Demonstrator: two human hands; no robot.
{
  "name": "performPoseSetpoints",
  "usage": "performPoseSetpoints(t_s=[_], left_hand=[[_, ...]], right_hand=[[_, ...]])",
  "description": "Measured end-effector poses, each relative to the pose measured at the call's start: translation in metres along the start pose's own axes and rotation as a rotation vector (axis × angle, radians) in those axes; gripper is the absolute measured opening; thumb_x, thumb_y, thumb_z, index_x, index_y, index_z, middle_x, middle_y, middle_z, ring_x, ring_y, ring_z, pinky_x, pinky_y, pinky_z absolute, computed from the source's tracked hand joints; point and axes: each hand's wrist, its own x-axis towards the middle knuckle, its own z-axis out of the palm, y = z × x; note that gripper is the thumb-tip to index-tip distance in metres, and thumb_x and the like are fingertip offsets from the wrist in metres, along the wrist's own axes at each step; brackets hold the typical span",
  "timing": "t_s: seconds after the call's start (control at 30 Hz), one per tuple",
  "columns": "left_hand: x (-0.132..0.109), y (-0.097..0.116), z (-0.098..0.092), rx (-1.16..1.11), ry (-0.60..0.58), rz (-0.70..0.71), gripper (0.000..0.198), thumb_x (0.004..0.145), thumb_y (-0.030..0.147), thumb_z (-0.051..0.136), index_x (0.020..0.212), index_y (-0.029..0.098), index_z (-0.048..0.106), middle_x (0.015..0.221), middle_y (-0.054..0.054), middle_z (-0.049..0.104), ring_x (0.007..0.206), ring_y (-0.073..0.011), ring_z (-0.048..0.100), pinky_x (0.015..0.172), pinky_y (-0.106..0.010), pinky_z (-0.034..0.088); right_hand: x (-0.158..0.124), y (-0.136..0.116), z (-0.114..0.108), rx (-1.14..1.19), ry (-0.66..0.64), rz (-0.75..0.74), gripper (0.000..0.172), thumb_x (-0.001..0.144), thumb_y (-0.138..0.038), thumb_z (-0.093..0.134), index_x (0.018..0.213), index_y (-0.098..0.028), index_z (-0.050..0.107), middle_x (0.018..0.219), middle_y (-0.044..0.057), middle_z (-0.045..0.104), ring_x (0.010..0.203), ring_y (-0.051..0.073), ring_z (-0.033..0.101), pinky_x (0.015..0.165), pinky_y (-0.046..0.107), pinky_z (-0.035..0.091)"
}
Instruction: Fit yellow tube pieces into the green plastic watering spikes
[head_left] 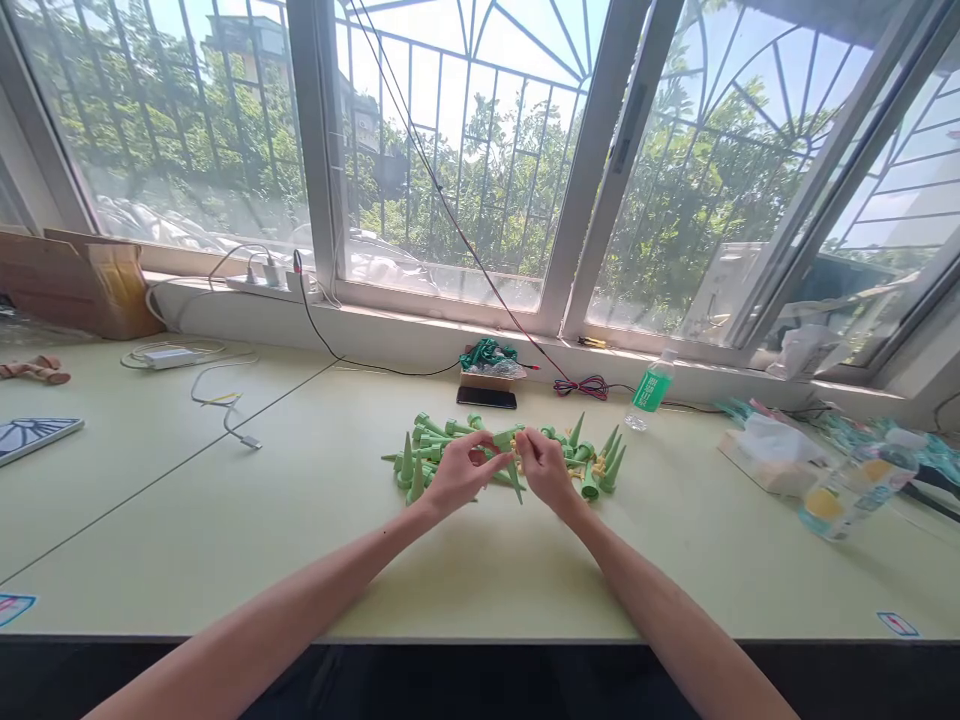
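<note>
Both of my hands meet over the middle of a pale green table (225, 530). My left hand (459, 476) and my right hand (546, 468) are closed together on one green plastic cone spike (511, 462), its tip pointing down toward me. Behind and around them lies a heap of several more green spikes (427, 445), some lying flat and some standing tip up, with a few small yellow parts (598, 466) mixed in at the right.
A black phone (486, 397) lies behind the heap by a small box of green items (489, 356). A green-labelled water bottle (649, 390) stands at the back right. Bags and bottles (840, 490) crowd the right end; cables, a charger (171, 357) and a cardboard box (75, 285) sit left.
</note>
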Motion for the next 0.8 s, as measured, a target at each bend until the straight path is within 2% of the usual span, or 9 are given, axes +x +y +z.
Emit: performPoseSetpoints(t_s=[0.13,0.33,0.47,0.63,0.8], left_hand=[[-0.0009,-0.0017,-0.0006,0.110,0.047,0.066,0.038,0.073,0.052,0.066,0.090,0.018,0.059,0.070,0.000,0.057,0.047,-0.0072,0.042,0.047,-0.022,0.036],[-0.0013,-0.0025,0.0003,0.222,0.097,0.178,0.033,0.076,0.049,0.064,0.089,0.020,0.059,0.085,-0.002,0.057,0.053,-0.0076,0.041,0.052,-0.024,0.039],[-0.0016,-0.0045,0.0010,0.277,0.100,0.217,0.026,0.079,0.044,0.062,0.090,0.021,0.058,0.086,-0.002,0.056,0.053,-0.0082,0.040,0.052,-0.024,0.037],[-0.0004,-0.0031,0.0012,0.277,0.114,0.183,0.029,0.079,0.046,0.062,0.092,0.020,0.058,0.088,-0.004,0.057,0.053,-0.0089,0.039,0.052,-0.024,0.035],[-0.0009,0.0028,0.0026,0.197,0.088,0.120,0.034,0.078,0.051,0.061,0.091,0.020,0.057,0.089,-0.004,0.059,0.049,-0.0071,0.038,0.049,-0.023,0.033]], right_hand=[[0.0002,0.0001,0.0005,0.009,0.001,0.009,0.041,0.096,-0.042,0.038,0.062,-0.021,0.031,0.054,-0.005,0.031,0.050,0.010,0.027,0.049,0.025,0.024],[0.0003,0.0002,0.0004,0.035,-0.025,0.039,0.043,0.095,-0.046,0.037,0.061,-0.020,0.034,0.053,-0.004,0.035,0.049,0.010,0.032,0.049,0.024,0.026],[-0.0001,0.0012,0.0015,0.066,-0.030,0.043,0.044,0.095,-0.047,0.037,0.061,-0.020,0.034,0.052,-0.004,0.036,0.049,0.010,0.033,0.049,0.024,0.027],[-0.0007,0.0002,0.0032,0.052,0.001,0.037,0.044,0.095,-0.048,0.037,0.062,-0.021,0.033,0.053,-0.005,0.032,0.049,0.009,0.030,0.048,0.024,0.025],[-0.0012,-0.0008,0.0022,0.008,0.093,0.019,0.043,0.095,-0.048,0.038,0.063,-0.021,0.033,0.053,-0.006,0.030,0.049,0.009,0.027,0.048,0.024,0.024]])
